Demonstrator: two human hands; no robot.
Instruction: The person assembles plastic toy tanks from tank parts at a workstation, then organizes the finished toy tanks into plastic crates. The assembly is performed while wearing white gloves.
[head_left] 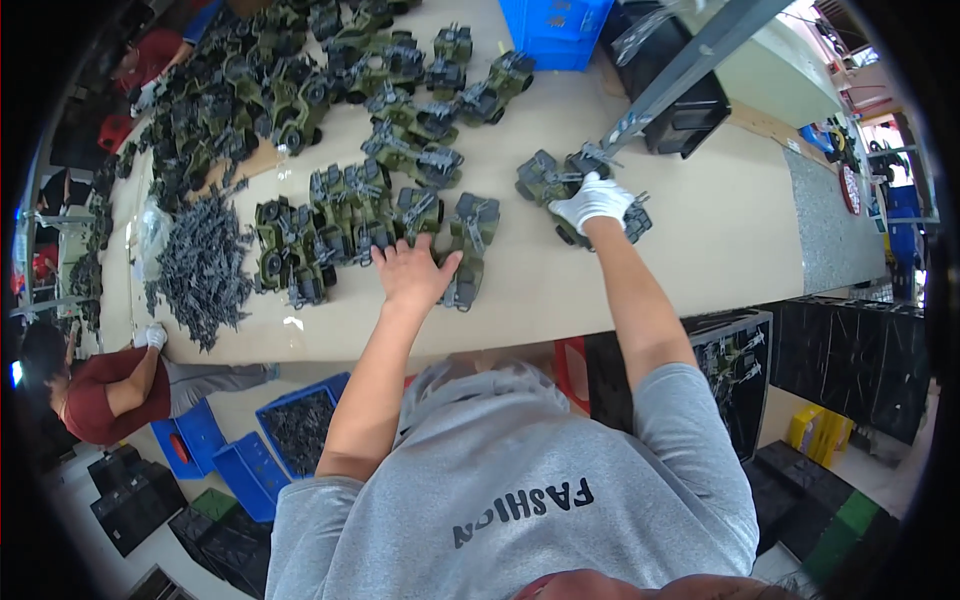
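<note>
My left hand (pixel 415 275) is bare and lies with its fingers spread. Its fingertips touch the near end of a green toy jeep (pixel 418 210) that has grey parts on top. Just right of that hand stands another toy jeep (pixel 470 240). My right hand (pixel 595 203), in a white glove, is closed over a toy military vehicle (pixel 635 218) and hides its middle. Beside the glove, on its far left, is a further green toy vehicle (pixel 540 175); the glove covers where the two meet.
Rows of toy jeeps (pixel 290 110) fill the table's far left. A heap of small grey parts (pixel 203 265) lies left. Behind stand a blue bin (pixel 560 30), a black crate (pixel 690 115) and a slanting metal post (pixel 680 75). A person in red (pixel 115 390) works at left.
</note>
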